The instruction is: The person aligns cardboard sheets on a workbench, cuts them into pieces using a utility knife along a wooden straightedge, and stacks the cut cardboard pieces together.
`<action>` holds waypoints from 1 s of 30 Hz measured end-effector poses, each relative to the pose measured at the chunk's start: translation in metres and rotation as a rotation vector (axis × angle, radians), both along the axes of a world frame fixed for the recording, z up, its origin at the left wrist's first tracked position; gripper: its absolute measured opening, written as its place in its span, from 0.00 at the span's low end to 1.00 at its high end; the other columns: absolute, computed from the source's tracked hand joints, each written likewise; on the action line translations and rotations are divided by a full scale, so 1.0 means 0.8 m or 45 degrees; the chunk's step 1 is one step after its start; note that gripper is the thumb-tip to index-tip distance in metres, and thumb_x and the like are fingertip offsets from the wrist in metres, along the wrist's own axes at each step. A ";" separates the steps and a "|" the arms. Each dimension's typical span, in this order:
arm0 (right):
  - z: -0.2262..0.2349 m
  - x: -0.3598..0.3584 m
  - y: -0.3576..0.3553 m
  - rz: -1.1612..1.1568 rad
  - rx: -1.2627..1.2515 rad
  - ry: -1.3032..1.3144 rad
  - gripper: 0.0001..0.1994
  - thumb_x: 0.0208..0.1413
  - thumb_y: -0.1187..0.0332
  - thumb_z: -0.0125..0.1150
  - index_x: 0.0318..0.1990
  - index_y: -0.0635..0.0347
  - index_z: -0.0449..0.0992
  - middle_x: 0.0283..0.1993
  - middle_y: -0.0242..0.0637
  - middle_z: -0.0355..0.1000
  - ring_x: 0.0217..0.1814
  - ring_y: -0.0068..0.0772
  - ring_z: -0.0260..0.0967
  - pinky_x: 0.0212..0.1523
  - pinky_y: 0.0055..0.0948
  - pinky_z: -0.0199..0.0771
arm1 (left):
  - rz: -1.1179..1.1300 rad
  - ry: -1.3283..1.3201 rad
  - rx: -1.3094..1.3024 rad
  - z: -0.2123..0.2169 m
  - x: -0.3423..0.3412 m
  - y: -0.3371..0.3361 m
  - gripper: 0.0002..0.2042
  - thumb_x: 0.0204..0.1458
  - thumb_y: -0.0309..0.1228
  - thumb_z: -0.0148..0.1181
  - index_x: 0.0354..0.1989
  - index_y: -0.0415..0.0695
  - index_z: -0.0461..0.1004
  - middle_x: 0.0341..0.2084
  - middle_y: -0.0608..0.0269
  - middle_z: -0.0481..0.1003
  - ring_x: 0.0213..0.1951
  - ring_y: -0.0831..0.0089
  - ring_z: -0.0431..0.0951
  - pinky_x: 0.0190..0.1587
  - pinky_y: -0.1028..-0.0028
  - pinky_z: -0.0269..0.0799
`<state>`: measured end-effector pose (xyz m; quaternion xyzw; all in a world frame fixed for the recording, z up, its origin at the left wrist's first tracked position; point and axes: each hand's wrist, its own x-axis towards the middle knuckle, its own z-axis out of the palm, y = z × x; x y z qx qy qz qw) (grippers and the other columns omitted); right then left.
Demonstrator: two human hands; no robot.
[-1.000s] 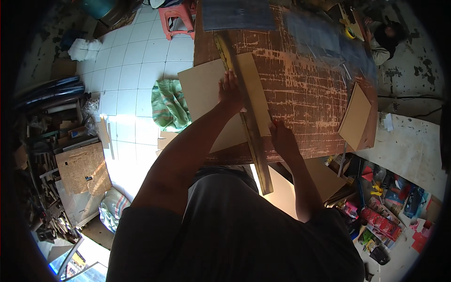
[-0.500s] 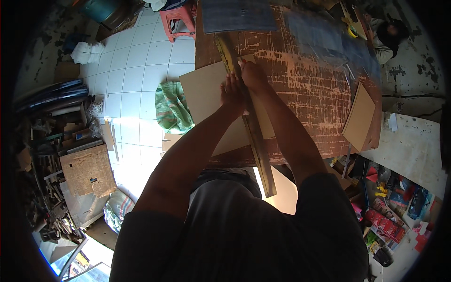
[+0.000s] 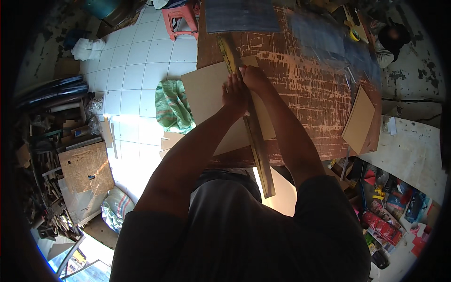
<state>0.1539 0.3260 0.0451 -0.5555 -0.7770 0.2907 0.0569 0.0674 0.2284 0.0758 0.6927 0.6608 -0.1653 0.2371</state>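
Observation:
A long, narrow straightedge [image 3: 256, 145], dark with yellowish worn patches, lies aslant over a tan sheet of board [image 3: 202, 89] and sticks out past the table's near edge. My left hand [image 3: 234, 94] presses on it from above, fingers stretched forward and thumb spread toward me. Close against its right side, a little farther off, my right hand [image 3: 255, 77] is closed in a grip. Whatever those fingers hold is small and mostly hidden by the hand. Under both sits the scratched brown table [image 3: 310, 108].
Another tan board [image 3: 359, 120] lies at the table's right edge. Dark sheets [image 3: 242, 16] cover its far side, near a yellow tape roll [image 3: 353, 34]. A green sack [image 3: 174, 107] and red stool [image 3: 181, 21] stand left. Someone [image 3: 392, 40] is at far right.
My right hand has slid slightly toward me along the straightedge, and the reddish tip seen at its fingers before is now hidden. My left hand stays in place on the straightedge.

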 end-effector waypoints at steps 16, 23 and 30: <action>0.032 0.053 -0.043 0.125 -0.225 -0.174 0.22 0.69 0.54 0.45 0.47 0.65 0.77 0.45 0.58 0.77 0.47 0.60 0.76 0.48 0.51 0.75 | -0.062 0.017 -0.018 -0.002 -0.001 -0.001 0.67 0.40 0.58 0.74 0.72 0.26 0.32 0.72 0.27 0.25 0.75 0.38 0.27 0.73 0.45 0.43; 0.023 0.010 -0.002 -0.197 -0.020 -0.113 0.23 0.71 0.53 0.42 0.45 0.62 0.79 0.43 0.55 0.78 0.48 0.58 0.76 0.50 0.51 0.75 | -0.087 0.036 -0.025 0.002 0.006 0.005 0.67 0.41 0.58 0.73 0.72 0.24 0.31 0.73 0.27 0.27 0.75 0.39 0.29 0.73 0.45 0.43; 0.025 -0.008 0.003 0.062 0.087 -0.127 0.19 0.69 0.58 0.45 0.41 0.63 0.79 0.39 0.50 0.79 0.44 0.55 0.78 0.47 0.50 0.77 | -0.083 0.028 -0.020 0.004 0.001 0.001 0.66 0.41 0.58 0.73 0.72 0.24 0.33 0.73 0.28 0.28 0.75 0.38 0.30 0.72 0.45 0.44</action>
